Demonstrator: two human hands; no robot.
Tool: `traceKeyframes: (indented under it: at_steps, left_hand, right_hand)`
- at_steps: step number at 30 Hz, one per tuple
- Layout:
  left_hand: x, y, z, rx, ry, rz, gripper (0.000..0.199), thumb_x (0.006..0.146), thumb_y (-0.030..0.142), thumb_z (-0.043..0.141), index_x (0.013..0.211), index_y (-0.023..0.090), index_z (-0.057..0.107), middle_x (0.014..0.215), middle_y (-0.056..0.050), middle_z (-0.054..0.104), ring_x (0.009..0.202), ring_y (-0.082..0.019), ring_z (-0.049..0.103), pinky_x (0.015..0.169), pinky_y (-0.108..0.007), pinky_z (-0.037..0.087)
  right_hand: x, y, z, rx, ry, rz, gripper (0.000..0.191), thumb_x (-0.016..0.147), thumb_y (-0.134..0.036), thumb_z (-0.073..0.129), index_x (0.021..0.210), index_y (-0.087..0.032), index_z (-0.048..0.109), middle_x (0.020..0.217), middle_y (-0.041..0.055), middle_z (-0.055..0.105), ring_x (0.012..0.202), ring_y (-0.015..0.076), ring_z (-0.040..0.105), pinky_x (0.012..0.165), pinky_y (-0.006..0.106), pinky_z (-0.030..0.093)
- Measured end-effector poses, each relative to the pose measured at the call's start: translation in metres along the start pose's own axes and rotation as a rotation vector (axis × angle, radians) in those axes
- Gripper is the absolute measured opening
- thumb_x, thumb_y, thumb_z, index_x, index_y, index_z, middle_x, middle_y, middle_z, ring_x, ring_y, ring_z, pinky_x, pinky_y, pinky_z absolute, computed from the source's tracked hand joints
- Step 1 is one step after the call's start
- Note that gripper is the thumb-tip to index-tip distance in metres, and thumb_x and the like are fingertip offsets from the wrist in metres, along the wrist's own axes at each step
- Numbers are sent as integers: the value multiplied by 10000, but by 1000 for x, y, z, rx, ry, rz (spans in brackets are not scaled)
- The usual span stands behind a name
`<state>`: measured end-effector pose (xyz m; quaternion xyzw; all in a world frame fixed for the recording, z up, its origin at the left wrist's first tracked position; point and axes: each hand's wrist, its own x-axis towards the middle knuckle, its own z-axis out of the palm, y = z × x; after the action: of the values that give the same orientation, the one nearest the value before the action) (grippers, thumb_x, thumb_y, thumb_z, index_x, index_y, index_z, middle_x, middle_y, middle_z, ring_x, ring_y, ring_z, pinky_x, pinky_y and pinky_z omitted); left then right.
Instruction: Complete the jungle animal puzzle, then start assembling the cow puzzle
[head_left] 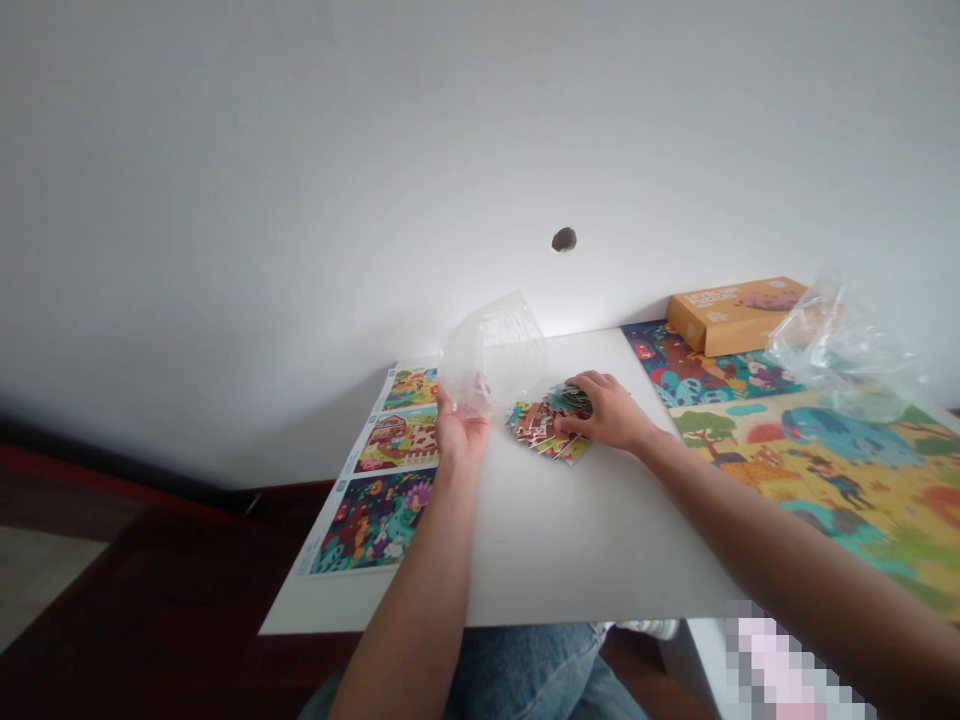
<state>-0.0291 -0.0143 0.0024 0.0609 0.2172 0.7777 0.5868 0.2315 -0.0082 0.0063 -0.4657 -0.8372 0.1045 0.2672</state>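
Note:
My left hand (462,430) is closed on a clear plastic bag (506,345), which stands up from the fingers near the wall. On the white table (555,540) lies a heap of jigsaw puzzle pieces (536,425), piled loosely and overlapping. My right hand (607,408) rests at the right side of that heap, its fingers curled around a bunch of the pieces. Left of my left hand lies a printed sheet (375,470) with three colourful pictures, partly covered by my forearm.
At the right are an assembled-looking animal picture (750,440) and a darker picture (660,365). An orange puzzle box (720,315) stands on the darker one, with another crumpled clear bag (832,340) beside it. The wall (450,180) borders the table's far edge.

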Motion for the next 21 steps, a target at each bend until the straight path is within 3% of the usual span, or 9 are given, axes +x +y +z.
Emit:
traceKeyframes:
  at_steps: [7, 16, 21]
  left_hand:
    - [-1, -1, 1, 8, -9, 0, 405, 1026, 379, 383, 1386, 256, 521, 1219, -118, 682, 960, -216, 719, 765, -347, 607]
    - [-2, -1, 2, 23, -8, -6, 423, 1023, 389, 389, 1414, 267, 494, 1237, -122, 674, 948, -214, 718, 763, -345, 601]
    - [-2, -2, 2, 34, -5, -10, 434, 1026, 383, 378, 1427, 255, 481, 1229, -127, 676, 938, -219, 720, 751, -347, 602]
  right_hand:
    - [3, -10, 11, -36, 84, 145, 481, 785, -526, 671, 1152, -219, 615, 1120, 108, 647, 1010, 297, 573, 907, 424, 460]
    - [4, -13, 10, 18, 151, 273, 337, 779, -468, 662, 1014, -231, 620, 1032, 83, 670, 953, 282, 587, 835, 407, 460]
    - [4, -15, 11, -9, 134, 299, 366, 732, -471, 706, 1001, -240, 613, 1019, 78, 678, 963, 288, 586, 820, 405, 449]
